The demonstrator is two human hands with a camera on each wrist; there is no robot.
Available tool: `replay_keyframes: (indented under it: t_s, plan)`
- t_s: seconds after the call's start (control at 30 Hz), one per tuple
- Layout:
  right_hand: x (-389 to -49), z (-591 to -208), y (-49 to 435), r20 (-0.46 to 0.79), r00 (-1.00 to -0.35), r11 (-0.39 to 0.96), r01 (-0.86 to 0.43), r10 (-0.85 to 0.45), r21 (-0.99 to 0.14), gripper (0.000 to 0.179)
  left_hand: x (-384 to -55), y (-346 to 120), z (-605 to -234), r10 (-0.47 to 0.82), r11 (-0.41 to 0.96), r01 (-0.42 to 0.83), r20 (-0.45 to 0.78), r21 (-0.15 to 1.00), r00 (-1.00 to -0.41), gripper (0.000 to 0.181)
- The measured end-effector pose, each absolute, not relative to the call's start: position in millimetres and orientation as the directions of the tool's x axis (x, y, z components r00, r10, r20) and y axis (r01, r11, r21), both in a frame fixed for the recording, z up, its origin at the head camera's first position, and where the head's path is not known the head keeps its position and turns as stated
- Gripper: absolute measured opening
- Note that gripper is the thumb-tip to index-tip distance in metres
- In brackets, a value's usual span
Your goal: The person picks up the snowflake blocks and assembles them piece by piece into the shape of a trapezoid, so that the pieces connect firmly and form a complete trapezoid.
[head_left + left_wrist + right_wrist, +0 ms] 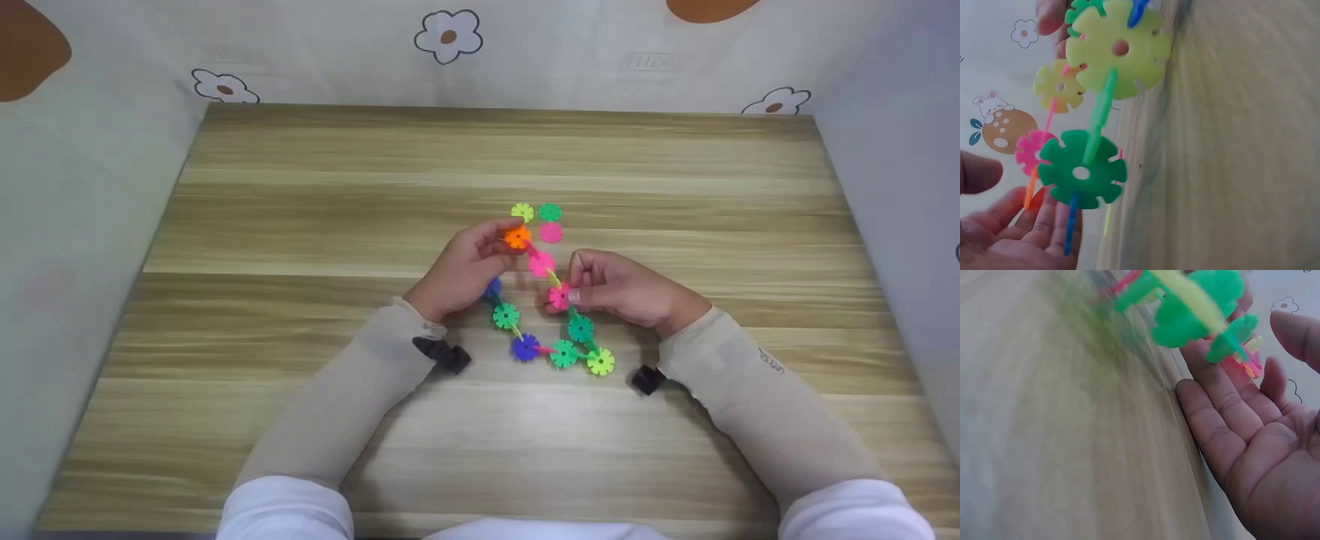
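Between both hands hangs a chain of notched plastic discs [505, 316] in blue, green, yellow, pink and orange, linked edge to edge in an open loop. My left hand [469, 266] holds its upper end, fingers around the orange disc [517, 237]. The blue disc [492, 288] at the other end is partly hidden beside that hand. On the right side, my right hand [619, 289] pinches a pink disc [559, 297] between thumb and fingers. Lower down, a yellow disc [601, 361] forms the near corner. In the right wrist view, green discs [1202, 315] look blurred above the fingers.
Just beyond the left hand, loose discs lie on the wooden table [337, 195]: a yellow disc [522, 212], a green disc [550, 212] and a pink disc [551, 232]. Patterned walls [555, 67] border the table at the back and both sides.
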State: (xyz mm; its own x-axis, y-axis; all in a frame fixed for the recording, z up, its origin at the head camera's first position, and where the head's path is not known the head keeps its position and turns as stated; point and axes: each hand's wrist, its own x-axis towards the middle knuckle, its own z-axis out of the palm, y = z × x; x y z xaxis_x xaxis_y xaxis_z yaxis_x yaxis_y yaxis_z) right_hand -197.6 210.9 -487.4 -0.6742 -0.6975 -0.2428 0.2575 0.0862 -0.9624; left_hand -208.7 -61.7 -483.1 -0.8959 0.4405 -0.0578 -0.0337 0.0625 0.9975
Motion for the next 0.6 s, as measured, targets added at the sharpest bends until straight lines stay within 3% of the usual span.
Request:
replay_keyframes:
  t_s: [0.1, 0.33, 0.6]
  plan:
    - [-196.8, -485.6, 208.8, -0.257, -0.667, 0.068, 0.295, -0.699, -0.953, 0.019, -207.1, -60.3, -482.2, 0.514, 0.077, 0.003, -0.037, 0.997, -0.857, 0.057]
    - [-199.5, -484.5, 208.3, -0.252, -0.635, 0.085, 0.282, -0.73, -0.956, 0.067, -205.6, -59.1, -481.8, 0.625, 0.123, 0.05, -0.038, 0.991, -0.78, 0.059]
    - [-198.4, -484.9, 206.7, -0.245, -0.67, 0.039, 0.307, -0.701, -0.951, 0.068, -203.8, -58.7, -481.7, 0.718, 0.09, 0.087, -0.004, 0.992, -0.696, 0.063]
